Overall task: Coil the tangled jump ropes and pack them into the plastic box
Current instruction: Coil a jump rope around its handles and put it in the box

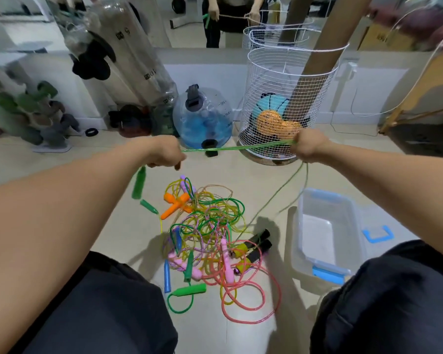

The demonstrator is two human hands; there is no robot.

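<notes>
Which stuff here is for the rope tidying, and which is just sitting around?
For the job: green rope stretched between left hand and right hand; rope pile on the floor; plastic box, open, nothing inside.

Just lying about: wire basket with balls; water jug; blue clip.

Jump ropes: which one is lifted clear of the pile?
The green rope, stretched taut between left hand and right hand; the others lie tangled on the floor.

Two bare arms, no sleeves, no watch or rings. Left hand (165, 153) at approx. 10 o'clock, right hand (308, 146) at approx. 2 o'clock. Dark grey soft cloth trousers (108, 307) on both legs, at 7 & 5 o'clock.
</notes>
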